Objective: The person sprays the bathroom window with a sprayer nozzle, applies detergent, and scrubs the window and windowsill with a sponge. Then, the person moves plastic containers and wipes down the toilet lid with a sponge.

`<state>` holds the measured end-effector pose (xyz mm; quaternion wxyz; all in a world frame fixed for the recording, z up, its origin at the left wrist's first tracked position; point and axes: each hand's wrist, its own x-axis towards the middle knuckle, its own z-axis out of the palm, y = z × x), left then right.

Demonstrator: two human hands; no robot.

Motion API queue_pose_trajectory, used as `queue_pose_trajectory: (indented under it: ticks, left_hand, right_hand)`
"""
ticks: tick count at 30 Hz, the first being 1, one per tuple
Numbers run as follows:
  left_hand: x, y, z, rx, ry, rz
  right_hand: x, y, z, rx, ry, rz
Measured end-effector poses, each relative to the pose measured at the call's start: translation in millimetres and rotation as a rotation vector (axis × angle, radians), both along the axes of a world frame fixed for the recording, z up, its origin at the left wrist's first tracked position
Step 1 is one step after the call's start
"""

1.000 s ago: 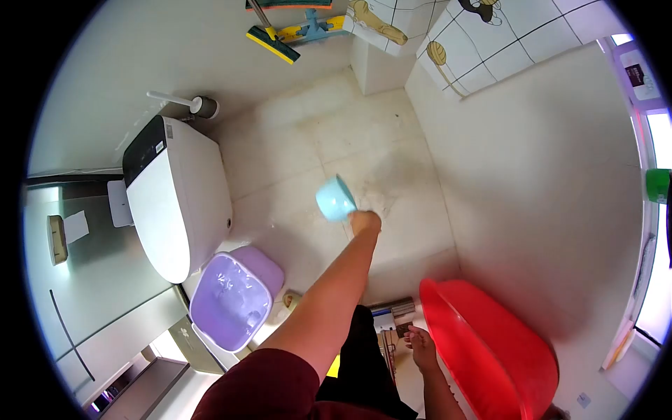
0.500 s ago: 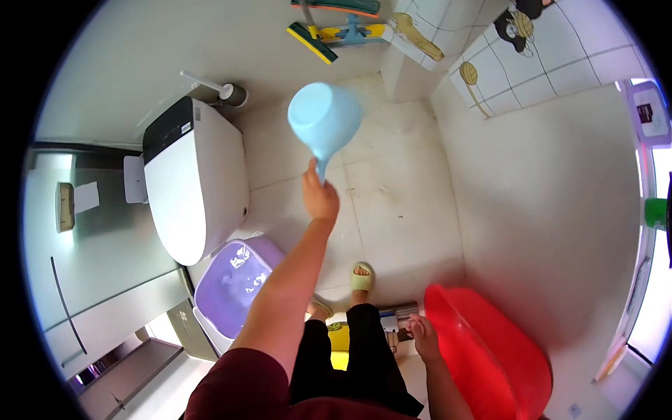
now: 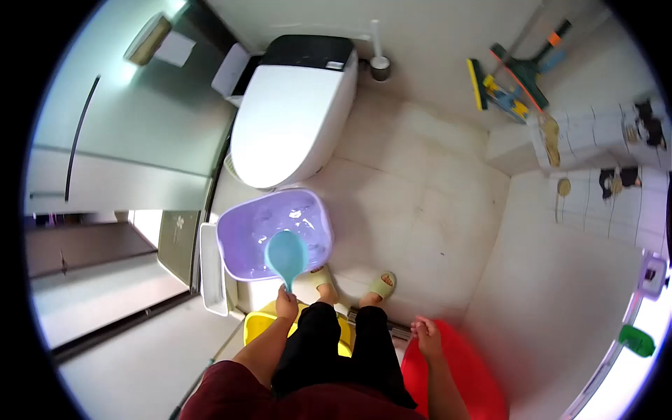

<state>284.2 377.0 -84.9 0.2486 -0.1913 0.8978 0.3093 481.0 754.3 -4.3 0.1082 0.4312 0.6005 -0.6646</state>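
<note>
My left hand [image 3: 286,306] is wrapped round the handle of a light blue water dipper [image 3: 287,255]. The dipper's bowl is over the near part of a purple basin [image 3: 227,231] with water [image 3: 297,213] in it; whether it touches the water I cannot tell. On the other side, my right hand [image 3: 428,337] hangs above a red tub [image 3: 458,364], fingers loosely curled and partly apart, with nothing visible in them.
A white toilet [image 3: 283,126] stands beyond the basin, with a toilet brush [image 3: 379,63] beside it. Squeegees and a mop [image 3: 514,87] lean at the far right wall. A yellow container [image 3: 257,326] and a white bin [image 3: 212,269] are close to my legs.
My left hand has brought the dipper from over the floor, where its underside showed, back and left to above the purple basin. The view has turned left. My right hand stays near the red tub.
</note>
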Motion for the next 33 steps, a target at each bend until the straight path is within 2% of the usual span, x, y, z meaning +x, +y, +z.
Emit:
queue_pose_trajectory:
  ticks: [1, 2, 3, 4, 8, 11, 15, 17, 22, 25, 33]
  left_hand:
    - [10.8, -36.9, -39.5, -0.033, 0.002, 0.092]
    - [27.6, -76.6, -93.7, -0.066, 0.182, 0.106]
    - [8.2, -64.7, -50.6, 0.007, -0.080, 0.297]
    - [-4.0, -62.2, -34.3, 0.080, -0.111, 0.417]
    - [-31.9, -88.3, -30.2, 0.450, -0.295, 0.729]
    - [-49.0, -92.8, -21.7, 0.523, -0.300, 0.716]
    - [-63.4, -95.3, -14.6, 0.467, -0.278, 0.772]
    - [-67.0, -106.7, -32.5, 0.485, -0.324, 0.774]
    - [-84.7, -122.0, -59.7, 0.556, -0.351, 0.823]
    - [-97.5, -124.9, -57.7, 0.548, -0.348, 0.818]
    - [-115.1, -123.9, -52.6, 0.477, -0.372, 0.735]
  right_hand:
    - [-11.8, -8.0, 5.2, 0.000, -0.006, 0.033]
    - [-23.4, -16.0, 9.4, 0.000, -0.011, 0.064]
    - [-35.3, -25.5, 13.0, 0.000, -0.017, 0.095]
    - [-49.1, -35.6, 19.1, 0.013, -0.048, 0.116]
    - [-92.4, -76.3, 31.4, 0.036, -0.044, 0.228]
    - [-117.8, -102.0, 33.9, 0.117, -0.072, 0.403]
    - [-147.9, -136.8, 45.1, 0.323, -0.132, 0.604]
    - [-159.2, -151.1, 53.5, 0.405, -0.148, 0.680]
    - [-169.4, -167.8, 58.2, 0.566, -0.164, 0.795]
    - [-172.1, -169.1, 62.6, 0.602, -0.169, 0.812]
    - [-175.0, -168.7, 71.6, 0.563, -0.164, 0.822]
